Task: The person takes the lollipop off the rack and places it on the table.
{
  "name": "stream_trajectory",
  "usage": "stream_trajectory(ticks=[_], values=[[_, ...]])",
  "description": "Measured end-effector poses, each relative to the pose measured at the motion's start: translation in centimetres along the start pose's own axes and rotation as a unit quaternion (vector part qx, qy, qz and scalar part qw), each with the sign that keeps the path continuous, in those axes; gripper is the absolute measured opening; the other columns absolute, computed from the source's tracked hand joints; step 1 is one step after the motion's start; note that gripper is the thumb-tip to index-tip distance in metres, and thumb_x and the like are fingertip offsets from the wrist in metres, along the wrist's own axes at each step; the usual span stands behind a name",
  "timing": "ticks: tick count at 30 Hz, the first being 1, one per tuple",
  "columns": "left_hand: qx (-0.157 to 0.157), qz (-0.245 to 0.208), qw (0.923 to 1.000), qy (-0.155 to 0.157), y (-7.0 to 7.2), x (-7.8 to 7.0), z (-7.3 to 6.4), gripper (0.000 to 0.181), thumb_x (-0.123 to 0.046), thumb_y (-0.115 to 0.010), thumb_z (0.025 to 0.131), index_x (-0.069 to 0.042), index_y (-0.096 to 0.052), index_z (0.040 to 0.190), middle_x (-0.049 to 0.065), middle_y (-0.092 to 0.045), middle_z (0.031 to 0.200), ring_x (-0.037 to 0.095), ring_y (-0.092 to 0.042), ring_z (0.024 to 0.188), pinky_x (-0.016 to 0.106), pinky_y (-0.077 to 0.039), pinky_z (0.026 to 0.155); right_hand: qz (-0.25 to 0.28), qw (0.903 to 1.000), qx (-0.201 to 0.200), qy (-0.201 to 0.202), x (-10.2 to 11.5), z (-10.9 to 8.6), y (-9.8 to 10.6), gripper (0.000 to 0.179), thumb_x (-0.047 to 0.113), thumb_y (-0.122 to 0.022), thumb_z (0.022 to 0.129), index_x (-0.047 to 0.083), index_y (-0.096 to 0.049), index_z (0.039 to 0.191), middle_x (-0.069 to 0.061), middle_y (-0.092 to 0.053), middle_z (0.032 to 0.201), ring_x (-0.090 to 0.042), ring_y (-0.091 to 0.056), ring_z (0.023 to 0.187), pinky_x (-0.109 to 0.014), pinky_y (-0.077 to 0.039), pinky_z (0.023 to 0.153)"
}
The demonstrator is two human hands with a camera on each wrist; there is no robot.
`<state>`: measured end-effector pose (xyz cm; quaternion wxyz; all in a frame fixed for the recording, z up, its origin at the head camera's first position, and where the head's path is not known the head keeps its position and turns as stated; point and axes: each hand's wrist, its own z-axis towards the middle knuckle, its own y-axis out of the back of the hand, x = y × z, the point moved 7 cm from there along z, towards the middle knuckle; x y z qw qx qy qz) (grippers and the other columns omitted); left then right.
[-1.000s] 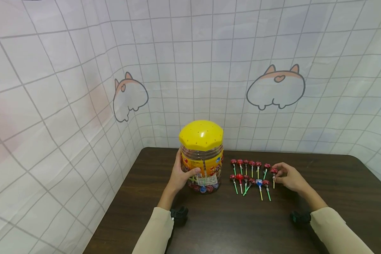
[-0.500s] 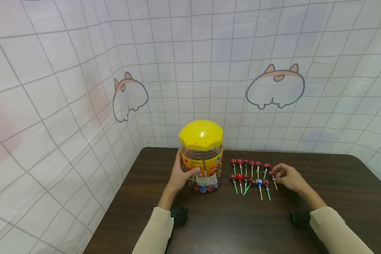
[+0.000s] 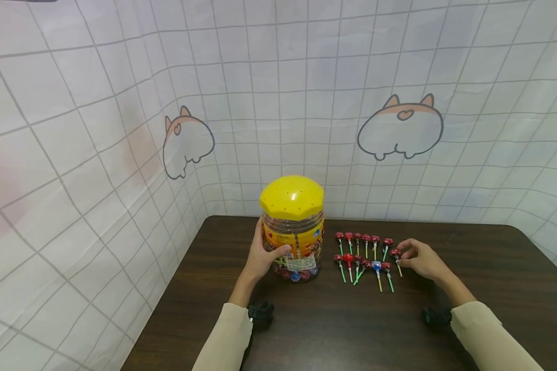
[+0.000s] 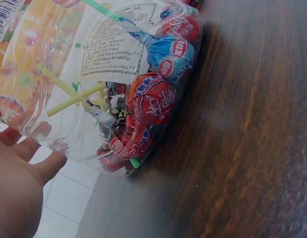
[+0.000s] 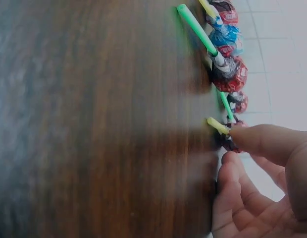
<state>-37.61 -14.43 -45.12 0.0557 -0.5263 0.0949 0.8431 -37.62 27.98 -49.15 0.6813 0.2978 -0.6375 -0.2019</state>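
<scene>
My left hand (image 3: 259,262) grips the side of a clear plastic candy jar (image 3: 306,239) with a yellow domed lid (image 3: 292,198), its thumb laid across the front. Wrapped lollipops (image 4: 151,99) lie in the bottom of the jar, seen through its wall in the left wrist view. At the right end of the laid-out lollipops, my right hand (image 3: 422,260) pinches a lollipop (image 3: 395,254) with a dark red wrapper and yellow stick. In the right wrist view, the thumb (image 5: 265,141) covers part of that lollipop's head.
Two rows of lollipops lie on the brown table (image 3: 343,324) between the jar and my right hand. One in the front row is a blue lollipop (image 3: 377,267); most others are red. A white gridded curtain (image 3: 288,129) hangs behind and to the left.
The pinched lollipop has shifted slightly left towards the back row, and its stick now slants to the right. The left hand and jar stay in place; the head view has shifted a little.
</scene>
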Motion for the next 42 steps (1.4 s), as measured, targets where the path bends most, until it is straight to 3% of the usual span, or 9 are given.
stream_trajectory(ticks=[7, 12, 19, 25, 31, 37, 42], values=[[0.002, 0.005, 1.0, -0.006, 0.2, 0.0, 0.1, 0.098, -0.03, -0.081, 0.089, -0.037, -0.015, 0.162, 0.004, -0.042, 0.155, 0.025, -0.049, 0.136, 0.058, -0.042, 0.114, 0.043, 0.9989, 0.016, -0.007, -0.3, -0.3, 0.2, 0.041, 0.011, -0.069, 0.097, -0.005, -0.053, 0.131, -0.019, -0.067, 0.103, -0.018, -0.06, 0.081, -0.031, -0.052, 0.066], [0.004, 0.006, 1.0, -0.005, 0.2, 0.2, 0.1, 0.098, -0.033, -0.081, 0.089, -0.04, -0.014, 0.161, 0.002, -0.042, 0.154, 0.025, -0.049, 0.135, 0.057, -0.043, 0.113, 0.076, 0.9965, 0.032, 0.009, 0.1, -1.1, 0.7, 0.046, 0.014, -0.066, 0.099, -0.004, -0.048, 0.137, -0.022, -0.068, 0.108, -0.02, -0.066, 0.087, -0.033, -0.056, 0.07], [0.007, 0.003, 1.0, -0.003, 0.3, 0.3, 0.1, 0.099, -0.036, -0.081, 0.088, -0.041, -0.014, 0.161, 0.001, -0.043, 0.154, 0.023, -0.05, 0.136, 0.056, -0.043, 0.114, 0.084, 0.9955, 0.009, 0.042, 1.5, -2.1, 2.0, 0.045, 0.015, -0.06, 0.104, -0.001, -0.044, 0.143, -0.025, -0.067, 0.112, -0.019, -0.069, 0.09, -0.031, -0.058, 0.073], [0.014, -0.005, 0.9998, 0.011, 0.7, 0.1, 0.4, 0.097, -0.029, -0.08, 0.09, -0.04, -0.015, 0.161, 0.002, -0.043, 0.154, 0.026, -0.049, 0.138, 0.056, -0.04, 0.117, 0.087, 0.9947, -0.011, 0.054, 2.9, -2.6, 2.9, 0.045, 0.015, -0.058, 0.105, 0.001, -0.042, 0.145, -0.02, -0.065, 0.109, -0.015, -0.067, 0.088, -0.03, -0.058, 0.073], [0.022, 0.045, 0.9977, 0.046, 1.7, -0.2, 0.7, 0.099, -0.031, -0.081, 0.089, -0.046, -0.013, 0.159, -0.002, -0.041, 0.155, 0.026, -0.05, 0.14, 0.056, -0.041, 0.116, 0.085, 0.9946, -0.011, 0.058, 3.8, -2.6, 3.3, 0.048, 0.018, -0.06, 0.105, 0.001, -0.041, 0.146, -0.017, -0.064, 0.109, -0.015, -0.066, 0.088, -0.031, -0.058, 0.073], [0.04, 0.13, 0.9866, 0.09, 3.1, -0.9, 0.4, 0.107, -0.045, -0.082, 0.085, -0.046, -0.007, 0.16, -0.001, -0.026, 0.166, 0.031, -0.032, 0.153, 0.067, -0.028, 0.12, 0.065, 0.9958, -0.009, 0.063, 4.6, -2.6, 3.9, 0.05, 0.022, -0.06, 0.105, 0.001, -0.04, 0.146, -0.019, -0.064, 0.112, -0.016, -0.066, 0.089, -0.031, -0.058, 0.074], [0.068, 0.208, 0.9648, 0.146, 4.4, -2.0, -0.4, 0.113, -0.055, -0.082, 0.082, -0.043, -0.002, 0.162, 0.004, -0.02, 0.169, 0.037, -0.027, 0.154, 0.072, -0.027, 0.117, 0.047, 0.9966, -0.003, 0.068, 5.1, -2.7, 4.7, 0.05, 0.02, -0.058, 0.106, 0.0, -0.04, 0.147, -0.017, -0.066, 0.113, -0.013, -0.068, 0.09, -0.033, -0.059, 0.075]])
